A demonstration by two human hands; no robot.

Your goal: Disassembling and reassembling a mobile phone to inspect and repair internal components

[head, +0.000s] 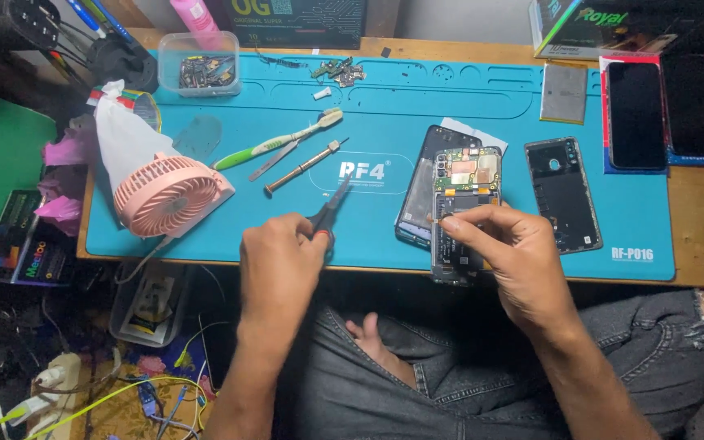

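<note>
While my right hand (508, 244) pinches the opened smartphone (464, 213) at the near edge of the blue repair mat (385, 122) to steady its exposed board, my left hand (280, 254) grips red-handled tweezers (329, 209), tips poised just beside it.

Opened phone's (462, 213) lower end — behind right hand (515, 257)

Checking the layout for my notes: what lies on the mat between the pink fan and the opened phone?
In the head view, between the pink fan and the opened phone lie a toothbrush, a flat metal blade and a screwdriver; nearer, the left hand holds tweezers.
</note>
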